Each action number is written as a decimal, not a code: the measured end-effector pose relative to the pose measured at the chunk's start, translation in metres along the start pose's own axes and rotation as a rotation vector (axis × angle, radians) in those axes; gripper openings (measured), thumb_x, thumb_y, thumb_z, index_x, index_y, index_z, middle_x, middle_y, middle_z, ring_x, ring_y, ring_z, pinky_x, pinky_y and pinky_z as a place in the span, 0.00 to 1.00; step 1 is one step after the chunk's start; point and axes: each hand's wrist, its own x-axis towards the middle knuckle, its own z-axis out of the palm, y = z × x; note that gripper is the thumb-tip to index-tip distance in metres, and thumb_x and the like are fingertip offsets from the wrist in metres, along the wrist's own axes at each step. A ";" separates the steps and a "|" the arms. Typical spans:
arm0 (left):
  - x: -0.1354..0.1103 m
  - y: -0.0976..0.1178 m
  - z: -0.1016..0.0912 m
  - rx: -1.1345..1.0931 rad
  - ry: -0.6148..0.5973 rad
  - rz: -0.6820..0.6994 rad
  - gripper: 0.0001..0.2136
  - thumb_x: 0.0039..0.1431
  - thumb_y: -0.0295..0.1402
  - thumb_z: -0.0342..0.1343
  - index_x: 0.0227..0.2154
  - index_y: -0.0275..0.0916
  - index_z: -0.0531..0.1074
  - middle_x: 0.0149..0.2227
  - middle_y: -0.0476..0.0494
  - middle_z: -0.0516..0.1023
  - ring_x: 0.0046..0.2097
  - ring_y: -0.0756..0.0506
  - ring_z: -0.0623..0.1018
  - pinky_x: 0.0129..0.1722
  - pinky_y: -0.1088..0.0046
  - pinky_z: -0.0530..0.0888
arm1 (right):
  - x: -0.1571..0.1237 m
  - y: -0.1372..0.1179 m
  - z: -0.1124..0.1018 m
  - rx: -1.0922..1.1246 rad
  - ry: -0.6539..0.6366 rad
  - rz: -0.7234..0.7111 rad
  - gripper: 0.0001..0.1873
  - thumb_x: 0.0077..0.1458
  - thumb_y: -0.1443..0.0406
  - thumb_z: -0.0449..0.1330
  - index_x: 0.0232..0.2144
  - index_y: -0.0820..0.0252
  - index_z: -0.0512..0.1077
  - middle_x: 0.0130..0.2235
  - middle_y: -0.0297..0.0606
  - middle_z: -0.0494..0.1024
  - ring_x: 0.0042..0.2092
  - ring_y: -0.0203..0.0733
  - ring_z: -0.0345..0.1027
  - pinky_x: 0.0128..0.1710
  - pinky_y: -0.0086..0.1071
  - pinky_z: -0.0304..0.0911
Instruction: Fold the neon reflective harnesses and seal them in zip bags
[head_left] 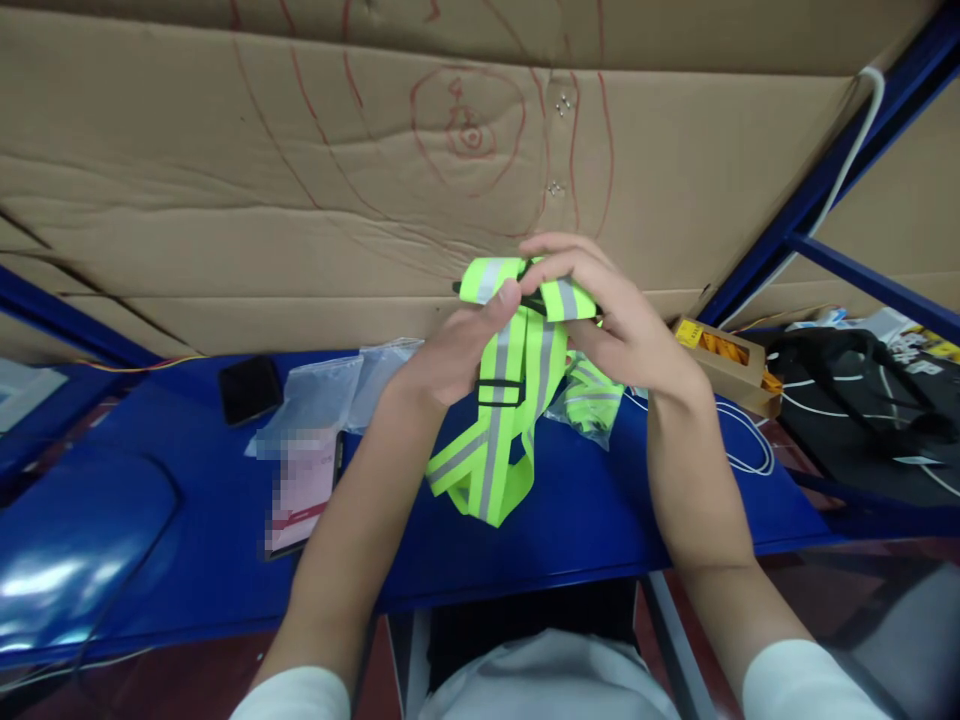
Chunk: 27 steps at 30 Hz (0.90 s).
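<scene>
Above the middle of the blue table (pixel 187 560), both hands are up on the neon-yellow reflective strap (pixel 495 450). Its folded top sits right between them, and its long axis runs straight down from the grip toward the tabletop, with the loose loops dangling just over the surface.

The left hand (pixel 450 360) comes up from below. Its thumb presses onto the upper band and its fingers curl under it, a firm pinch on the strap. The right hand (pixel 622 325) arches over from the other side, fingers draped across the top fold and closed on the same band. Neither hand is nearer than the other, since both are already on the fold and almost meet there.

A black buckle (pixel 500 392) rides on the hanging part, just beneath the left palm. Both forearms rise steeply from the table's near edge, wrists bent in toward each other. What the right fingertips pinch under the fold is hidden; possibly a black clip, hard to say.

On the table behind the hands lies a second strap in a clear bag (pixel 592 405). Toward the table's left are a dark phone (pixel 250 388) and clear plastic bags (pixel 330 400). At its right end sit a small cardboard box (pixel 724 360) and a white cable (pixel 746 445).
</scene>
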 end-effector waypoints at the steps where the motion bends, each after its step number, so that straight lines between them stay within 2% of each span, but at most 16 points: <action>1: -0.001 0.004 0.000 -0.007 0.008 -0.004 0.26 0.57 0.53 0.66 0.52 0.42 0.78 0.45 0.42 0.85 0.55 0.29 0.82 0.54 0.50 0.80 | 0.000 0.001 0.000 0.028 -0.031 0.011 0.27 0.57 0.66 0.63 0.59 0.50 0.70 0.67 0.36 0.66 0.74 0.50 0.51 0.74 0.48 0.51; 3: -0.002 0.011 0.001 -0.023 -0.031 -0.056 0.21 0.53 0.43 0.72 0.48 0.40 0.80 0.44 0.41 0.86 0.52 0.28 0.83 0.53 0.48 0.81 | 0.000 0.005 0.000 0.114 -0.036 0.048 0.38 0.54 0.58 0.68 0.65 0.49 0.63 0.70 0.36 0.61 0.75 0.51 0.46 0.74 0.47 0.51; 5: -0.002 0.016 0.001 -0.017 -0.034 -0.096 0.18 0.48 0.36 0.74 0.43 0.37 0.82 0.43 0.39 0.86 0.49 0.28 0.84 0.51 0.47 0.82 | 0.000 0.011 0.001 0.208 0.050 0.096 0.41 0.54 0.52 0.69 0.67 0.48 0.60 0.71 0.35 0.59 0.74 0.52 0.48 0.73 0.46 0.55; 7: -0.001 0.016 0.001 -0.004 0.011 -0.080 0.17 0.46 0.32 0.74 0.41 0.36 0.82 0.41 0.38 0.86 0.47 0.27 0.85 0.50 0.47 0.82 | 0.000 0.017 0.003 0.274 0.110 0.155 0.37 0.56 0.49 0.68 0.64 0.48 0.64 0.68 0.36 0.65 0.70 0.52 0.59 0.69 0.47 0.62; 10: 0.000 0.012 0.001 0.007 0.036 -0.033 0.18 0.43 0.32 0.75 0.39 0.37 0.82 0.40 0.39 0.86 0.48 0.27 0.84 0.51 0.47 0.81 | 0.000 0.021 0.012 0.300 0.041 0.291 0.29 0.55 0.49 0.69 0.55 0.52 0.73 0.54 0.38 0.78 0.57 0.52 0.74 0.58 0.49 0.74; 12: 0.000 0.009 0.001 0.001 0.036 -0.031 0.17 0.44 0.34 0.75 0.39 0.37 0.82 0.41 0.40 0.86 0.49 0.28 0.84 0.51 0.48 0.81 | 0.000 0.017 0.017 0.276 0.060 0.325 0.28 0.54 0.47 0.70 0.52 0.53 0.75 0.47 0.35 0.81 0.51 0.51 0.77 0.53 0.49 0.77; 13: 0.001 0.008 0.000 -0.007 0.028 -0.036 0.17 0.45 0.36 0.75 0.39 0.38 0.82 0.42 0.40 0.86 0.50 0.28 0.84 0.50 0.48 0.81 | 0.001 0.014 0.018 0.255 0.102 0.316 0.27 0.54 0.47 0.69 0.51 0.52 0.76 0.46 0.35 0.81 0.51 0.52 0.77 0.53 0.50 0.76; 16: 0.002 0.005 -0.003 -0.019 -0.081 -0.070 0.20 0.44 0.43 0.75 0.40 0.41 0.82 0.44 0.41 0.86 0.53 0.27 0.82 0.49 0.48 0.82 | 0.002 0.003 0.018 0.178 0.211 0.247 0.25 0.56 0.49 0.69 0.53 0.50 0.76 0.53 0.34 0.80 0.59 0.54 0.72 0.60 0.51 0.71; 19: 0.004 0.003 -0.005 -0.043 -0.208 -0.037 0.31 0.40 0.58 0.72 0.45 0.44 0.81 0.49 0.40 0.84 0.58 0.25 0.79 0.51 0.47 0.81 | 0.004 -0.001 0.014 0.097 0.224 0.200 0.19 0.59 0.53 0.66 0.51 0.48 0.78 0.58 0.34 0.77 0.65 0.56 0.66 0.66 0.53 0.63; 21: 0.005 0.003 -0.006 -0.062 -0.211 0.002 0.38 0.40 0.69 0.65 0.47 0.44 0.80 0.50 0.39 0.83 0.60 0.25 0.77 0.51 0.45 0.80 | 0.005 0.002 0.015 0.018 0.202 0.178 0.16 0.61 0.56 0.63 0.50 0.46 0.79 0.60 0.33 0.76 0.68 0.57 0.62 0.69 0.55 0.57; 22: 0.007 0.003 -0.007 -0.064 -0.187 0.015 0.39 0.42 0.71 0.62 0.47 0.44 0.79 0.49 0.40 0.83 0.59 0.25 0.78 0.51 0.45 0.80 | 0.005 0.005 0.015 -0.030 0.185 0.167 0.15 0.61 0.59 0.62 0.50 0.45 0.79 0.61 0.32 0.75 0.69 0.57 0.60 0.71 0.56 0.53; 23: 0.008 0.003 -0.008 -0.059 -0.156 0.015 0.36 0.45 0.69 0.61 0.46 0.44 0.79 0.47 0.40 0.84 0.59 0.26 0.78 0.52 0.45 0.80 | 0.005 0.007 0.016 -0.081 0.162 0.157 0.16 0.61 0.61 0.62 0.51 0.45 0.79 0.63 0.31 0.73 0.70 0.57 0.57 0.72 0.58 0.49; 25: 0.012 0.003 -0.011 -0.051 -0.095 -0.005 0.25 0.53 0.57 0.61 0.42 0.42 0.79 0.44 0.42 0.85 0.57 0.27 0.79 0.52 0.45 0.79 | 0.005 0.011 0.017 -0.175 0.088 0.147 0.22 0.59 0.67 0.60 0.54 0.44 0.77 0.68 0.29 0.67 0.72 0.57 0.51 0.74 0.59 0.41; 27: 0.015 0.000 -0.014 -0.068 -0.061 -0.041 0.16 0.52 0.44 0.59 0.39 0.40 0.79 0.41 0.42 0.85 0.56 0.28 0.80 0.53 0.46 0.79 | 0.003 0.015 0.013 -0.201 -0.023 0.140 0.30 0.56 0.72 0.59 0.59 0.43 0.72 0.72 0.30 0.57 0.75 0.54 0.44 0.75 0.57 0.37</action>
